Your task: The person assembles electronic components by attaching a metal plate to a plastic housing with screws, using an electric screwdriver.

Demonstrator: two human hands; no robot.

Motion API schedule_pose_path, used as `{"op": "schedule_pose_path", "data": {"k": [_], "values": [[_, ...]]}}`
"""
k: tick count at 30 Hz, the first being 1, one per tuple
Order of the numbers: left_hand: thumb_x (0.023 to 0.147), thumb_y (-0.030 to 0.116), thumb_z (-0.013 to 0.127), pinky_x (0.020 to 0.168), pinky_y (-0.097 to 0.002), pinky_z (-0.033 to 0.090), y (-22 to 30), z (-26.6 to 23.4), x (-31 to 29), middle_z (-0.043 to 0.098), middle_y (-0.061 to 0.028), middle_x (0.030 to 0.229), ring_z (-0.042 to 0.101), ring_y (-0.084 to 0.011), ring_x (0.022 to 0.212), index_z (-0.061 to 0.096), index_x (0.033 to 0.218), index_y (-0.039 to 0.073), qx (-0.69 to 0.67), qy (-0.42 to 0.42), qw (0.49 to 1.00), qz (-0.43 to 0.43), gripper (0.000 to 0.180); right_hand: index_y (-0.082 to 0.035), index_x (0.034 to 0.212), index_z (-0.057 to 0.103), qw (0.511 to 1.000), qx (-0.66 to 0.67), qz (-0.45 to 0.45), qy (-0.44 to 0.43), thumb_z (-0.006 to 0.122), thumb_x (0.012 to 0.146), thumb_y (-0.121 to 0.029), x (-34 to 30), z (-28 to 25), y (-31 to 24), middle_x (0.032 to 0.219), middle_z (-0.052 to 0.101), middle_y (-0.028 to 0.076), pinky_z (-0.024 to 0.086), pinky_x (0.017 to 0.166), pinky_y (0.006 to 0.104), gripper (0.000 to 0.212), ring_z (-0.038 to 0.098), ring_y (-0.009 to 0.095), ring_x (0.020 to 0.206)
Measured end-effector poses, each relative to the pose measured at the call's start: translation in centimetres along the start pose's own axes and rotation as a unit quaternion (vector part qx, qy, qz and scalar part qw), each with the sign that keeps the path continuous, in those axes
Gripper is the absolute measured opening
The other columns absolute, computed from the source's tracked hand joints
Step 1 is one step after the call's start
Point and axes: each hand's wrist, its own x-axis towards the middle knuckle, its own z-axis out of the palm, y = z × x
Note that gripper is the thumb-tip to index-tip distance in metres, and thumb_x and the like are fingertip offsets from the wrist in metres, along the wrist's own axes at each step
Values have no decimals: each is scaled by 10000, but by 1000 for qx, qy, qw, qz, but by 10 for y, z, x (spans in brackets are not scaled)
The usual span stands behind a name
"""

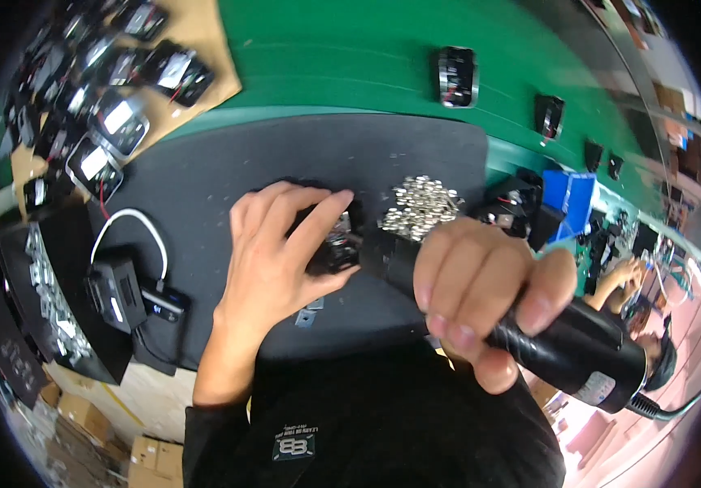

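My left hand point(273, 244) is wrapped round a small black device housing point(341, 252) on the dark mat, and parts of a circuit board show between its fingers. In my right hand point(489, 289) is a black corded electric screwdriver point(586, 354), tilted so its front end points left at the housing. The fingers curl over its barrel, and a cable leaves its rear end. Whether the tip touches the housing cannot be made out. Just beyond the tool lies a pile of small shiny metal parts point(422, 207). Small dark square pieces point(306, 315) rest beside my left wrist.
Many black device housings crowd a cardboard sheet point(204, 41) at far left. More housings point(458, 77) sit on the green surface point(334, 57). A black box point(115, 293) with a white cable stands left; a tray of metal parts point(54, 301) is beyond it. A blue bin point(568, 203) and another person point(623, 276) are right.
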Motion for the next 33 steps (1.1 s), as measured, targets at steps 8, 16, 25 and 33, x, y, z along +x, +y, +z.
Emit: {"op": "schedule_pose_path", "data": {"k": [8, 16, 25, 33], "values": [[529, 67, 822, 929, -437, 419, 23, 15, 5, 569, -151, 1173, 524, -350, 1090, 543, 1231, 36, 4, 25, 1000, -4, 756, -108, 1031, 492, 999, 23, -42, -3, 710, 863, -147, -39, -25, -88, 817, 636, 62, 519, 609, 303, 278, 636, 184, 677], [589, -25, 760, 1013, -412, 423, 88, 62, 99, 485, -150, 1306, 495, -360, 1199, 463, 1334, 76, -34, -117, 983, 140, 809, -66, 1029, 464, 996, 22, -44, 70, 708, 821, -135, -110, -23, -96, 810, 634, 57, 523, 608, 292, 327, 639, 177, 679], [628, 54, 775, 1017, -413, 397, 88, 99, 160, 523, -108, 1332, 500, -312, 1222, 473, 1338, 107, 2, -211, 945, 249, 773, -43, 975, 543, 987, 14, -72, 142, 736, 782, -98, -120, -39, -113, 707, 617, 49, 482, 541, 302, 278, 597, 175, 585], [642, 186, 818, 1046, -417, 348, 90, 110, 133, 524, -74, 1350, 472, -291, 1261, 407, 1413, 163, 19, -208, 941, 267, 874, -68, 1017, 488, 994, 8, -77, 82, 738, 808, -139, -106, -51, -103, 743, 636, 58, 506, 566, 283, 334, 626, 179, 623]]}}
